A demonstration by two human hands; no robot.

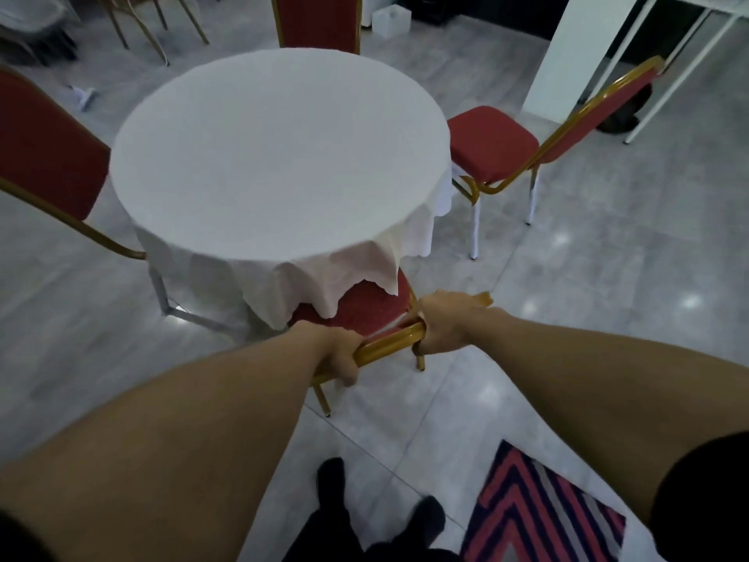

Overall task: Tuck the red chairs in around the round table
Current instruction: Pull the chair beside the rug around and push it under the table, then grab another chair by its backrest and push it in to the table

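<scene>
Our left hand and right hand clench the near chair back rail, seat half under the tablecloth; next, right-side chair.

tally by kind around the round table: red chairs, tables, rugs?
Red chairs at the round table: 4 (near, right, far, left)
Round table: 1
Striped rug: 1
Total: 6
</scene>
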